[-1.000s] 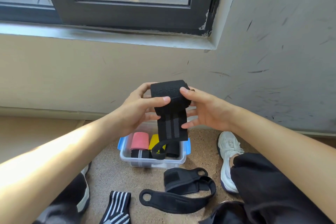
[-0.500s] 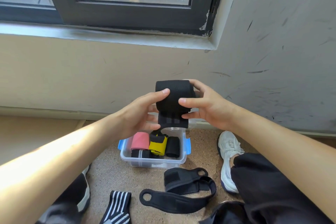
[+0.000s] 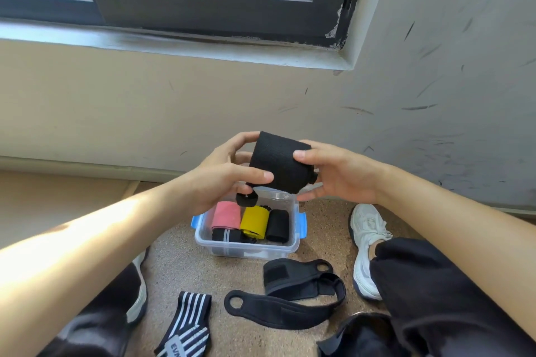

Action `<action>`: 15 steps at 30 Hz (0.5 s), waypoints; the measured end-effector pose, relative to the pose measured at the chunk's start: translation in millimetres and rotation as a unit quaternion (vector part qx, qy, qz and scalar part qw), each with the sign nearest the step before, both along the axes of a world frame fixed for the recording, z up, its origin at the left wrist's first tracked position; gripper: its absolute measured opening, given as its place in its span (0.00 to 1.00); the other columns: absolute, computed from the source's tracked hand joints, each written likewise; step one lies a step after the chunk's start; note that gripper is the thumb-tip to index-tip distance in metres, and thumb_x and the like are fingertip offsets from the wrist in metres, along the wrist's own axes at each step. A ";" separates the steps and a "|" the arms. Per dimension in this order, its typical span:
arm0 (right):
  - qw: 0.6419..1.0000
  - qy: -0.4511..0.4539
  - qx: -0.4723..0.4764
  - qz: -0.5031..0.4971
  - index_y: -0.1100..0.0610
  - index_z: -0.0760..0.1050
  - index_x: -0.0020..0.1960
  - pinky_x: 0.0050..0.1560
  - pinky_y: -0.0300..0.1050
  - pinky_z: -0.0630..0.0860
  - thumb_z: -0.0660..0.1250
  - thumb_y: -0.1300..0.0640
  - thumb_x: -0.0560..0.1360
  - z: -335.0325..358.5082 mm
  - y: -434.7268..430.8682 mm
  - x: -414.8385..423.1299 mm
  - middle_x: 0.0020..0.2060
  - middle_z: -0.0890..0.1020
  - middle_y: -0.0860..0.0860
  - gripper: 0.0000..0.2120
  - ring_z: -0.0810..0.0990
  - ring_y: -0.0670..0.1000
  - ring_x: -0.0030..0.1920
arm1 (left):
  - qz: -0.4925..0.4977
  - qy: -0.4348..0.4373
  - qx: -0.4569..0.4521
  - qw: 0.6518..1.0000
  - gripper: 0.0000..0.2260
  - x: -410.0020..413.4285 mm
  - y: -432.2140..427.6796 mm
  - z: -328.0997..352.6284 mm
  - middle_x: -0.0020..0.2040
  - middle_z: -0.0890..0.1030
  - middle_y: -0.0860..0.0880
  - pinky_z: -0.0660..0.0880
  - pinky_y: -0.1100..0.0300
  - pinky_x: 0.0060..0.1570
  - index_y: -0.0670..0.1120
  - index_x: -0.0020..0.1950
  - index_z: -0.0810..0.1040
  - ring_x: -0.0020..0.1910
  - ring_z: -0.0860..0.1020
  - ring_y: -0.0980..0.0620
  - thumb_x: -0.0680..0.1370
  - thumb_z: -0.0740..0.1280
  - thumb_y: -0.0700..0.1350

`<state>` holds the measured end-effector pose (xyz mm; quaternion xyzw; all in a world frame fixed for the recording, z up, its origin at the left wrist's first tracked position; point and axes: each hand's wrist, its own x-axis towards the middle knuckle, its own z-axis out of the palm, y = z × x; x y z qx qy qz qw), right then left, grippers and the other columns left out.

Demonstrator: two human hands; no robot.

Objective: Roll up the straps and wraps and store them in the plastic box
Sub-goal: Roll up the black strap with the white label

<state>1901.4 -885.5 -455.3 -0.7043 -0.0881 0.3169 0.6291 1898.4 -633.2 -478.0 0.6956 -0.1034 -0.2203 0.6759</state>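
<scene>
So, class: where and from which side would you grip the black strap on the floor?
Pinch the black strap at its left looped end, from above: it lies flat on the floor, and that end sticks out free.

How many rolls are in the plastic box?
4: pink roll at left, yellow roll in the middle, black roll at right, striped black roll in front of the pink. Others may be hidden beneath.

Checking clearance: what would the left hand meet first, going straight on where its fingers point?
The black rolled wrap that the left hand grips; beyond it, probably the right hand.
</scene>
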 end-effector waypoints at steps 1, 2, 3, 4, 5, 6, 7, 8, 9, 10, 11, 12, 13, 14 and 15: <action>1.000 0.001 -0.008 0.014 0.50 0.74 0.70 0.64 0.60 0.79 0.69 0.48 0.74 -1.6 -0.4 0.2 0.66 0.79 0.58 0.25 0.80 0.59 0.65 | -0.008 -0.011 0.005 1.000 0.33 -0.2 2.3 -2.1 0.60 0.84 0.46 0.78 0.56 0.42 0.58 0.70 0.74 0.52 0.84 0.49 0.68 0.78 0.41; 0.999 0.000 -0.020 0.026 0.52 0.74 0.70 0.63 0.59 0.79 0.71 0.50 0.74 -4.1 -0.5 0.6 0.65 0.79 0.59 0.26 0.80 0.59 0.64 | -0.019 -0.021 0.015 0.999 0.34 -0.9 4.8 -4.6 0.62 0.83 0.46 0.81 0.52 0.46 0.58 0.70 0.73 0.55 0.85 0.47 0.68 0.79 0.41; 0.999 -0.001 -0.033 0.032 0.53 0.74 0.70 0.63 0.58 0.79 0.72 0.52 0.72 -7.5 0.0 1.3 0.64 0.80 0.60 0.26 0.81 0.60 0.63 | -0.033 -0.032 0.026 0.999 0.35 -2.2 7.0 -8.0 0.64 0.82 0.45 0.82 0.47 0.52 0.58 0.71 0.73 0.57 0.85 0.44 0.68 0.79 0.40; 0.998 -0.004 -0.048 0.032 0.55 0.74 0.69 0.64 0.59 0.79 0.73 0.54 0.71 -11.4 1.3 1.3 0.63 0.80 0.61 0.27 0.82 0.60 0.62 | -0.047 -0.042 0.043 0.997 0.35 -4.2 8.8 -12.2 0.65 0.81 0.45 0.81 0.43 0.57 0.58 0.71 0.72 0.59 0.84 0.43 0.68 0.79 0.38; 0.998 -0.008 -0.063 0.030 0.55 0.75 0.68 0.65 0.60 0.78 0.75 0.56 0.69 -16.1 3.6 1.4 0.62 0.80 0.62 0.27 0.82 0.61 0.61 | -0.062 -0.052 0.065 0.995 0.35 -5.6 10.2 -17.8 0.66 0.80 0.45 0.81 0.42 0.60 0.58 0.71 0.72 0.59 0.84 0.43 0.69 0.79 0.36; 0.996 -0.013 -0.079 0.025 0.54 0.75 0.66 0.65 0.62 0.77 0.76 0.57 0.68 -21.4 6.5 1.6 0.61 0.80 0.64 0.27 0.83 0.62 0.60 | -0.077 -0.059 0.090 0.991 0.35 -7.1 11.2 -22.9 0.66 0.79 0.45 0.81 0.42 0.59 0.58 0.72 0.72 0.60 0.84 0.45 0.70 0.79 0.35; 0.995 -0.017 -0.092 0.023 0.54 0.76 0.65 0.65 0.63 0.77 0.77 0.58 0.67 -27.2 10.2 1.6 0.61 0.80 0.64 0.27 0.83 0.62 0.60 | -0.088 -0.059 0.112 0.988 0.35 -8.1 12.1 -28.6 0.66 0.79 0.45 0.82 0.45 0.58 0.57 0.72 0.71 0.60 0.84 0.46 0.71 0.78 0.34; 0.994 -0.021 -0.104 0.026 0.54 0.77 0.65 0.63 0.62 0.77 0.78 0.59 0.67 -32.8 14.2 2.3 0.60 0.80 0.64 0.27 0.83 0.62 0.59 | -0.095 -0.051 0.127 0.986 0.34 -8.3 12.8 -32.8 0.66 0.78 0.45 0.83 0.50 0.54 0.56 0.72 0.71 0.59 0.84 0.48 0.72 0.78 0.34; 0.992 -0.027 -0.116 0.034 0.53 0.77 0.65 0.62 0.61 0.79 0.78 0.59 0.67 -38.2 18.5 3.7 0.60 0.80 0.63 0.27 0.84 0.60 0.58 | -0.101 -0.035 0.136 0.985 0.33 -7.1 13.8 -36.4 0.65 0.79 0.45 0.83 0.54 0.51 0.55 0.72 0.71 0.58 0.84 0.49 0.73 0.77 0.34; 0.990 -0.031 -0.128 0.045 0.53 0.77 0.65 0.58 0.58 0.81 0.79 0.60 0.69 -43.2 23.1 6.4 0.59 0.81 0.62 0.26 0.84 0.59 0.57 | -0.103 -0.014 0.145 0.984 0.30 -5.1 15.0 -38.5 0.63 0.79 0.45 0.82 0.58 0.50 0.55 0.72 0.71 0.57 0.84 0.49 0.74 0.77 0.37; 0.988 -0.034 -0.137 0.056 0.53 0.76 0.65 0.53 0.53 0.83 0.79 0.62 0.71 -48.2 28.0 10.5 0.59 0.81 0.61 0.25 0.84 0.57 0.55 | -0.100 0.004 0.158 0.982 0.27 -0.7 17.1 -41.6 0.62 0.80 0.45 0.82 0.59 0.49 0.55 0.71 0.72 0.57 0.83 0.49 0.76 0.76 0.40; 0.987 -0.037 -0.141 0.063 0.53 0.76 0.65 0.48 0.47 0.83 0.78 0.63 0.72 -52.7 33.1 15.2 0.58 0.81 0.60 0.24 0.84 0.54 0.54 | -0.096 0.018 0.172 0.980 0.25 4.8 19.6 -45.6 0.62 0.80 0.45 0.82 0.60 0.49 0.54 0.71 0.72 0.57 0.83 0.49 0.77 0.76 0.43; 0.987 -0.038 -0.143 0.066 0.53 0.76 0.65 0.46 0.42 0.82 0.77 0.63 0.72 -57.7 37.9 20.3 0.58 0.81 0.60 0.24 0.84 0.53 0.53 | -0.095 0.028 0.182 0.978 0.24 11.3 21.7 -51.4 0.61 0.81 0.45 0.82 0.60 0.48 0.55 0.70 0.73 0.56 0.84 0.48 0.77 0.76 0.46; 0.987 -0.039 -0.144 0.067 0.54 0.75 0.66 0.47 0.41 0.81 0.77 0.64 0.72 -64.4 41.4 25.1 0.58 0.81 0.59 0.24 0.84 0.54 0.54 | -0.094 0.036 0.191 0.976 0.25 17.0 23.3 -58.1 0.60 0.81 0.45 0.82 0.59 0.47 0.55 0.69 0.73 0.55 0.84 0.47 0.75 0.77 0.49; 0.987 -0.039 -0.145 0.065 0.54 0.75 0.66 0.48 0.42 0.82 0.77 0.64 0.72 -73.3 43.7 30.0 0.58 0.82 0.60 0.24 0.84 0.55 0.55 | -0.093 0.043 0.203 0.974 0.26 23.1 24.5 -66.6 0.59 0.82 0.45 0.81 0.59 0.46 0.55 0.68 0.75 0.55 0.84 0.46 0.72 0.78 0.52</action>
